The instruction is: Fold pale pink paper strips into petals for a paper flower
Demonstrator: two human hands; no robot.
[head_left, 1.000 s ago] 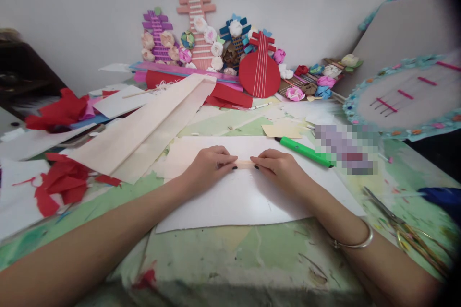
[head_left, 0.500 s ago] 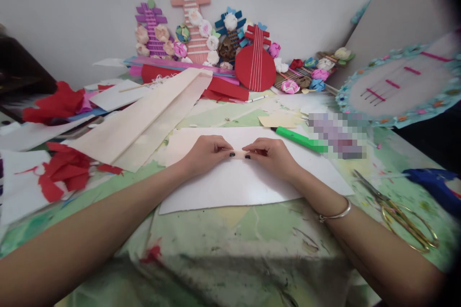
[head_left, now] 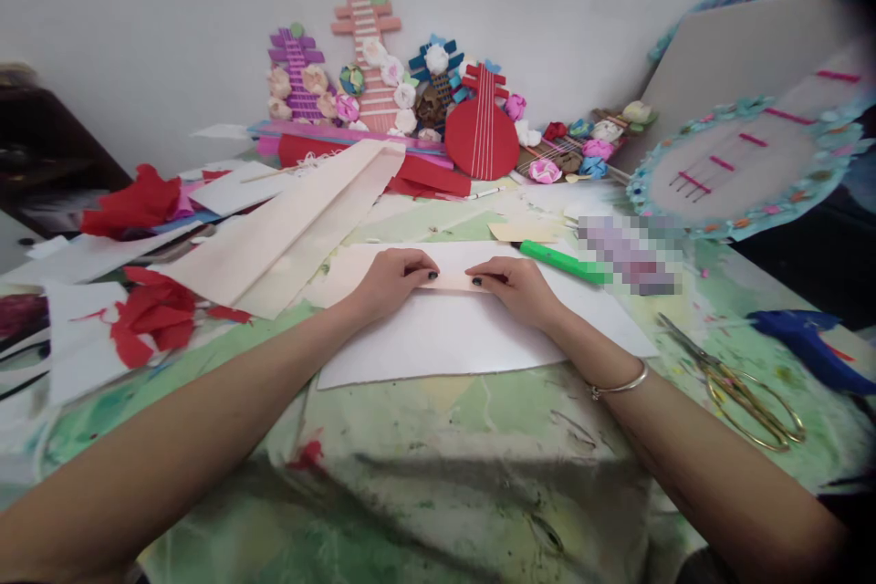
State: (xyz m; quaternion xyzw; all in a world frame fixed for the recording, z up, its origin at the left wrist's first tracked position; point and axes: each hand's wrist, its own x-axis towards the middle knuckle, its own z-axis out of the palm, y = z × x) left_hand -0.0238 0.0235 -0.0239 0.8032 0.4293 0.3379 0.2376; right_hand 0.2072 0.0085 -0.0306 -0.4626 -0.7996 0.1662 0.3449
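Between my hands a small strip of pale peach paper [head_left: 453, 279] is stretched level, just over a white board [head_left: 403, 347]. My left hand [head_left: 393, 281] pinches its left end between thumb and fingers. At the right end, my right hand [head_left: 515, 287] pinches it the same way, a bracelet on that wrist. Much of the strip's ends is hidden behind the fingers. A green utility knife [head_left: 562, 262] lies on the board's far right edge, beside a small cream paper piece [head_left: 524, 231].
Gold-handled scissors [head_left: 735, 388] and a blue glue gun [head_left: 814, 342] lie at right. A large folded cream paper [head_left: 294, 228] and red scraps [head_left: 154, 319] cover the left. Paper-flowered instrument models, one a red lute [head_left: 483, 132], lean on the back wall. A round flower-edged piece [head_left: 753, 169] stands at right.
My hands have moved farther apart along the paper strip, so more of it shows between them. The whole view has shifted slightly.
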